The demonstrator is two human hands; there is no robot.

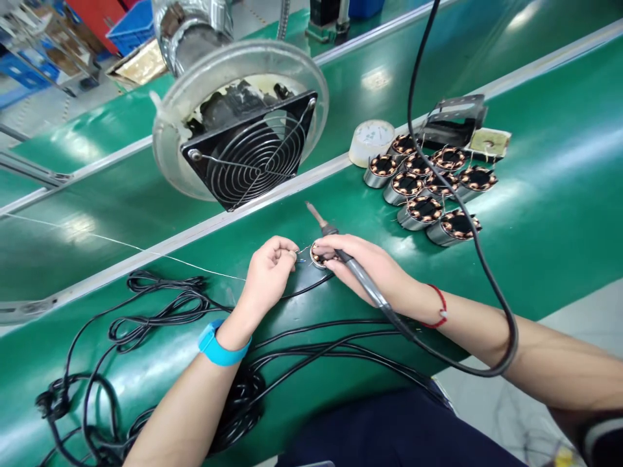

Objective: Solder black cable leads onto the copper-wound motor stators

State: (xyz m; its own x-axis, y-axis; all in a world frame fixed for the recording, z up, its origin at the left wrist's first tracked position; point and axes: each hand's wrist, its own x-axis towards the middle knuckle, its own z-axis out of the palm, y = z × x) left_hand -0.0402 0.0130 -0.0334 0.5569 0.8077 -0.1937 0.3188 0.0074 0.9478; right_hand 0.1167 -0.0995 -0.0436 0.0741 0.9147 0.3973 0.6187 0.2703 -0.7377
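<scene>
A soldering iron [361, 275] lies across my right hand [372, 266], its tip pointing up and left above the bench. The thumb and fingers of that hand also close on a small motor coil [317, 255] with copper windings. Just left of the coil, my left hand [273, 267] is closed in a pinch on a thin wire end [302, 251] that reaches toward the coil. A black cable [309, 287] runs from beneath my left hand toward the coil. The far side of the coil is partly hidden by my right fingers.
Several wound motor coils [422, 211] stand at the right beside a tape roll [372, 141] and a black holder [452, 120]. A fume extractor fan [257, 152] hangs over the green bench [549, 194]. Black cable bundles [168, 308] lie left and near my body.
</scene>
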